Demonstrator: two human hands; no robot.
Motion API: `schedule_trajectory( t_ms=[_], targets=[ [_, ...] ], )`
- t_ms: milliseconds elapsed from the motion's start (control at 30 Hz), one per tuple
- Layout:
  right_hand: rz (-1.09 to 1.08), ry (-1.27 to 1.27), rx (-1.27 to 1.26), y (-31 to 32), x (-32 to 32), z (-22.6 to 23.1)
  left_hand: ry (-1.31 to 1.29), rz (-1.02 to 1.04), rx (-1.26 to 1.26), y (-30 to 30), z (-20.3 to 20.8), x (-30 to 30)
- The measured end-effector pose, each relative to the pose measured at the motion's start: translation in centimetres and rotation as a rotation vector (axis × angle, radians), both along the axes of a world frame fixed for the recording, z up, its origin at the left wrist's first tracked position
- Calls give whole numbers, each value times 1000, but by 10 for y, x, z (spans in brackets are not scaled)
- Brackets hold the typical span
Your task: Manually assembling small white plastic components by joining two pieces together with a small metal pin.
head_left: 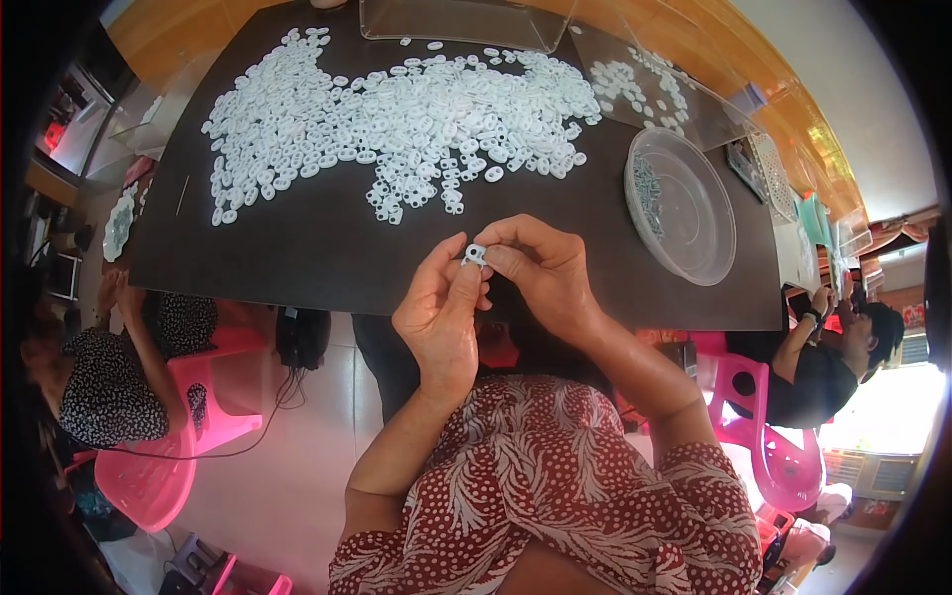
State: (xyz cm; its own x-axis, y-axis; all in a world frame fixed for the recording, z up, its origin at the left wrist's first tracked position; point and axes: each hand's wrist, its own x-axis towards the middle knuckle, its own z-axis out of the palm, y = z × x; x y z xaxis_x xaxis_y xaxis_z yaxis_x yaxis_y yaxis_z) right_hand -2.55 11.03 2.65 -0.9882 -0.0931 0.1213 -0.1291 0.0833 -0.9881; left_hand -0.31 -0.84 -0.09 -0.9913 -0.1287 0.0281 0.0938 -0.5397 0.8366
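Observation:
Just past the table's near edge, a small white plastic piece [475, 254] with a dark hole is pinched between my two hands. My left hand [436, 317] grips it from below with thumb and fingers. From the other side, the thumb and forefinger of my right hand [545, 266] close on the same piece. Whether anything smaller is between the fingertips I cannot make out. Farther back on the dark table [327, 248] spreads a wide heap of white oval plastic pieces [446, 109] with holes. A few squarish ones [395, 198] lie at the heap's near side.
A clear round plastic tray [706, 260] on the right holds small metal parts [647, 193]. Clear bins [466, 42] stand along the back. A thin stick [182, 196] lies at left. Other people sit on both sides, near pink chairs [149, 486].

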Motion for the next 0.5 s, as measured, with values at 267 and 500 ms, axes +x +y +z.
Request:
schedule_trajectory(
  t_ms=[267,500],
  targets=[
    [18,52,-19,-2,7,-1,-44,-40,37,0,4,-2],
    [-35,261,222,-1,8,-4,-83,-40,104,-2,10,-2]
  ],
)
